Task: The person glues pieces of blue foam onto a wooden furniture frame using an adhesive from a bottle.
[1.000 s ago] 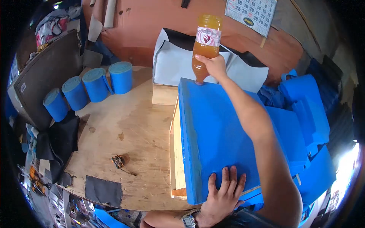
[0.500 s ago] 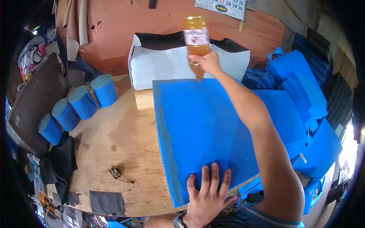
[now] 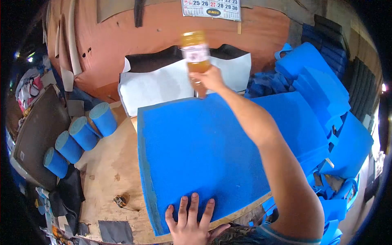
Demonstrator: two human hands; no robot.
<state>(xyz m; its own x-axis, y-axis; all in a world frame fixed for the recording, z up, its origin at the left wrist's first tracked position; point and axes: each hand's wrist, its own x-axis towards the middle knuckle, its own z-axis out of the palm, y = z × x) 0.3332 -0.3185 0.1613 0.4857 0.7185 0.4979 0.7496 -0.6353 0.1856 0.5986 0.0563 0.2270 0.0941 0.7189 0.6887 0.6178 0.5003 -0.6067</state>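
My right hand (image 3: 208,78) is wrapped round an upside-down bottle (image 3: 197,51) of amber liquid with a white label, its neck pointing down at the far edge of a blue foam sheet (image 3: 200,147). The bottle is slightly blurred. My left hand (image 3: 190,222) lies flat on the near edge of the sheet, fingers spread. A darker grey-blue strip (image 3: 148,175) runs along the sheet's left edge.
Blue foam rolls (image 3: 103,118) stand on the wooden table (image 3: 106,171) at the left, with a small tape measure (image 3: 120,200) nearer me. White-faced black material (image 3: 151,87) lies behind the sheet. Blue foam pieces (image 3: 318,90) are piled at right; a calendar (image 3: 212,9) hangs behind.
The view has shifted, so most things sit further left and lower. The bottle stays in my right hand near the sheet's far edge, and my left hand still rests on the sheet.
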